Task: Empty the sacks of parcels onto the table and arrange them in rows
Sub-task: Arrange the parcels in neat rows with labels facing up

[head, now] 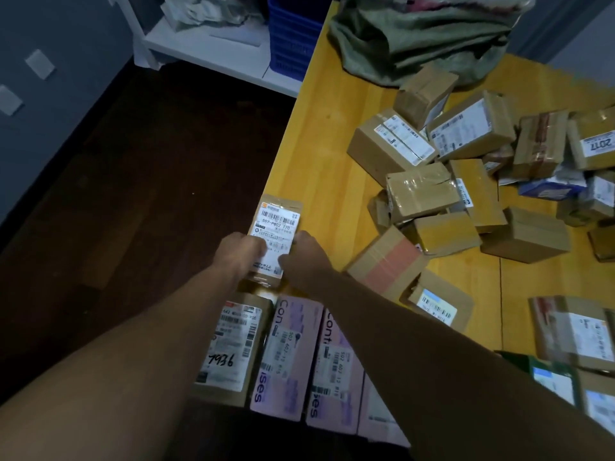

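Note:
A small brown parcel (277, 224) with a white barcode label lies at the left edge of the yellow table (319, 134). My left hand (238, 252) grips its left side and my right hand (304, 257) its right side. Nearer to me a row of parcels lies flat: a brown one marked 7936 (231, 347) and two lilac boxes (289, 357). A loose heap of cardboard parcels (466, 181) covers the middle of the table. A green sack (412, 38) lies slumped at the far end.
More parcels (575, 331) lie in a row at the right near edge. Left of the table the dark floor (133, 181) drops away. A white shelf (206, 48) and a blue crate (289, 38) stand beyond the table's far left corner.

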